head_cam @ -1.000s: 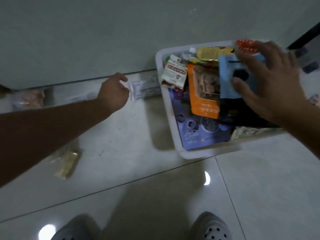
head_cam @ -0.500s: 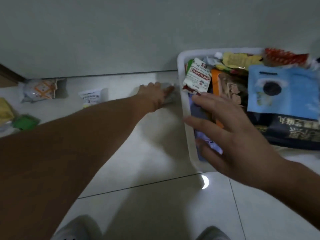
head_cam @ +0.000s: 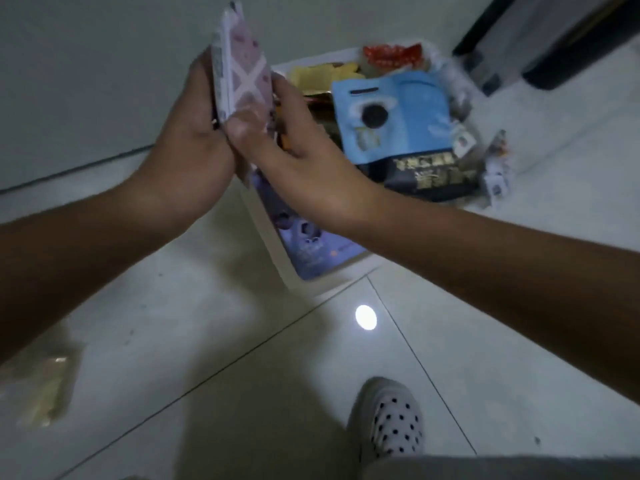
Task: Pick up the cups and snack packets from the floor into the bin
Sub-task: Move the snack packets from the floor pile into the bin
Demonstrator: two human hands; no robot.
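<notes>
Underfoot, the pale tiled floor (head_cam: pixel 485 341) fills most of the view, with a white bin (head_cam: pixel 277 244) standing on it near the wall. Inside the bin, snack packets are piled high: a light blue packet (head_cam: pixel 391 112) lies on top, a black packet (head_cam: pixel 433 174) sits just below it, a purple packet (head_cam: pixel 311 251) lies against the near wall, and yellow and red ones lie at the far end. Both forearms reach forward and meet over the bin's left edge. Together, the left hand (head_cam: pixel 194 140) and right hand (head_cam: pixel 294 157) are closed around a pink and white packet (head_cam: pixel 242 74), held upright between them. Another yellowish packet (head_cam: pixel 38 389) lies on the floor at the lower left, well apart from the bin. A dotted white shoe (head_cam: pixel 391 420) shows below.
</notes>
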